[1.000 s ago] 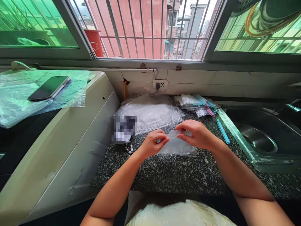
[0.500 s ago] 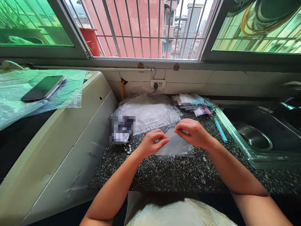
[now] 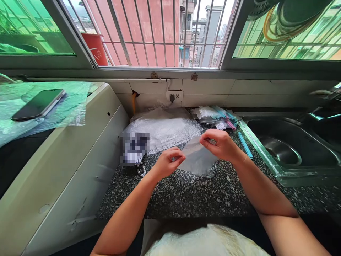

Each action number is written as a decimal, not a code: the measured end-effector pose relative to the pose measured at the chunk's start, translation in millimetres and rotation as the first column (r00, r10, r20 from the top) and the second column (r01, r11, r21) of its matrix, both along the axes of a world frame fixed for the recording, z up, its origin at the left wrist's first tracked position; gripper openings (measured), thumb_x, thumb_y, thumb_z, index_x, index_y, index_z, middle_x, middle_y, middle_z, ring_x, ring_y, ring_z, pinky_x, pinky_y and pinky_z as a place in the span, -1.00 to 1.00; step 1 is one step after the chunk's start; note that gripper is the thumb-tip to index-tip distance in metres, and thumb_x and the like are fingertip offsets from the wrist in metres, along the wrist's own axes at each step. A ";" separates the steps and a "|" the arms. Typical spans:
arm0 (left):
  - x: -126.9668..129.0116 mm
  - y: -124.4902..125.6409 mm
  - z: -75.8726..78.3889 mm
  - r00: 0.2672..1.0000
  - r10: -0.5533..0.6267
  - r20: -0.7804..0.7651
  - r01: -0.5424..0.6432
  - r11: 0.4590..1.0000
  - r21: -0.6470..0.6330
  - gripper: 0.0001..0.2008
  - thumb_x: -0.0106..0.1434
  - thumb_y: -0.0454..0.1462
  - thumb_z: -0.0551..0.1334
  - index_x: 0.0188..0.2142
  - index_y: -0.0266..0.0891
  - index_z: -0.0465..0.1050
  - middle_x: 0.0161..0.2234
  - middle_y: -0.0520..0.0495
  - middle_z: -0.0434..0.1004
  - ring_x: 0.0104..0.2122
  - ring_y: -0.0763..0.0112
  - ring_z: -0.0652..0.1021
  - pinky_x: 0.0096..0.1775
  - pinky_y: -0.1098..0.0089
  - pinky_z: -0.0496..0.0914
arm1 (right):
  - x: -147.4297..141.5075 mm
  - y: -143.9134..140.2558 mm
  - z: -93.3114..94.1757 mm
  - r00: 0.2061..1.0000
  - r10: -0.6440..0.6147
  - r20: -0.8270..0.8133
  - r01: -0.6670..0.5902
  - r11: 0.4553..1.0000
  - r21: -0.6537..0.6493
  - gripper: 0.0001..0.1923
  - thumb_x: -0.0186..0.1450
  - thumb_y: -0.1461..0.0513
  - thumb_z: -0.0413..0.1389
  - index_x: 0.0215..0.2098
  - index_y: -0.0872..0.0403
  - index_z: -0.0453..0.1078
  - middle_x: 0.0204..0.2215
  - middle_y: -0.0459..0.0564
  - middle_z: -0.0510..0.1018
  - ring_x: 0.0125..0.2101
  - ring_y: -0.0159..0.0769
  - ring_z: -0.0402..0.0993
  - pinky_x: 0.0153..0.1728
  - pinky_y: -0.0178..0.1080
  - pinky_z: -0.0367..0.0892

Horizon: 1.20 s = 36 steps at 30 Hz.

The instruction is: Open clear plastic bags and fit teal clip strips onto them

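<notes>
A translucent plastic bag [image 3: 198, 156] hangs between my hands over the dark speckled countertop [image 3: 183, 202]. My left hand [image 3: 168, 163] pinches its left edge between thumb and fingertips. Higher up, my right hand [image 3: 218, 143] grips the upper right corner the same way. The bag looks flat, and I cannot make out anything inside it. Beyond my left hand lies a blurred-out item [image 3: 134, 149], with a string of small white beads [image 3: 143, 170] close to it.
A large clear plastic sheet or bag [image 3: 170, 128] lies at the back. Right of it sit several small packets [image 3: 210, 115] and a blue strip [image 3: 245, 145], beside the metal sink [image 3: 279, 149]. A phone [image 3: 38, 103] rests on the plastic-covered appliance [image 3: 93, 131] at left.
My hands have moved slightly apart, and the bag is now spread wider between them. The right hand has risen a little. The whole view has shifted a bit.
</notes>
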State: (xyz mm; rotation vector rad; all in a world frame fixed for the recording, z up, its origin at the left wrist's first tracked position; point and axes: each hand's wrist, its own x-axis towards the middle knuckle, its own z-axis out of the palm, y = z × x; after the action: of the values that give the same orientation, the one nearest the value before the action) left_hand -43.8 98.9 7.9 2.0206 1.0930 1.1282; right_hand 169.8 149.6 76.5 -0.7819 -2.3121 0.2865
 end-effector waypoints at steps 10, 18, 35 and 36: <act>-5.0 2.8 -0.1 0.999 -0.001 0.046 0.003 0.999 -0.037 -0.82 0.22 -0.26 0.17 -0.45 -0.27 0.48 -0.50 -0.01 0.40 -0.48 0.50 0.40 -0.42 0.46 0.28 | 13.3 17.7 -3.1 0.987 0.151 0.053 -0.129 0.947 -0.295 -0.83 0.18 0.14 0.14 -0.39 0.10 0.38 -0.44 -0.05 0.51 -0.40 -0.38 0.39 -0.35 -0.31 0.30; -12.5 5.7 5.8 0.990 0.014 0.138 -0.011 1.000 -0.016 -0.81 0.21 -0.24 0.18 -0.49 -0.28 0.44 -0.54 0.00 0.41 -0.48 0.48 0.39 -0.38 0.42 0.31 | 19.6 27.0 -5.3 0.985 0.147 0.089 -0.096 0.900 -0.425 -0.78 0.22 0.13 0.06 -0.48 0.11 0.37 -0.51 -0.05 0.48 -0.45 -0.40 0.35 -0.39 -0.30 0.27; -16.7 8.7 -3.1 0.960 0.068 0.270 -0.073 0.997 0.010 -0.51 0.01 0.06 0.30 -0.19 -0.22 0.46 -0.38 -0.05 0.45 -0.37 0.41 0.44 -0.31 0.39 0.35 | 18.1 19.4 0.5 0.987 0.080 -0.139 -0.091 0.993 -0.072 -0.89 0.21 0.26 0.09 -0.48 0.09 0.35 -0.54 -0.09 0.42 -0.49 -0.44 0.31 -0.47 -0.33 0.23; -15.7 9.5 -4.8 0.961 0.069 0.266 -0.080 0.996 0.030 -0.50 0.00 0.05 0.31 -0.16 -0.21 0.45 -0.37 -0.05 0.44 -0.36 0.41 0.44 -0.29 0.38 0.35 | 17.7 18.0 1.7 0.983 0.088 -0.164 -0.101 0.992 -0.074 -0.91 0.20 0.27 0.09 -0.47 0.09 0.35 -0.54 -0.09 0.42 -0.49 -0.44 0.32 -0.48 -0.33 0.23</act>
State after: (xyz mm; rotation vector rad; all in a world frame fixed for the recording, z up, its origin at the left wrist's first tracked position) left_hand -59.5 108.4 3.1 1.8056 1.0223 1.4238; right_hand 187.5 167.7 78.2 -0.6644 -2.1997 0.4718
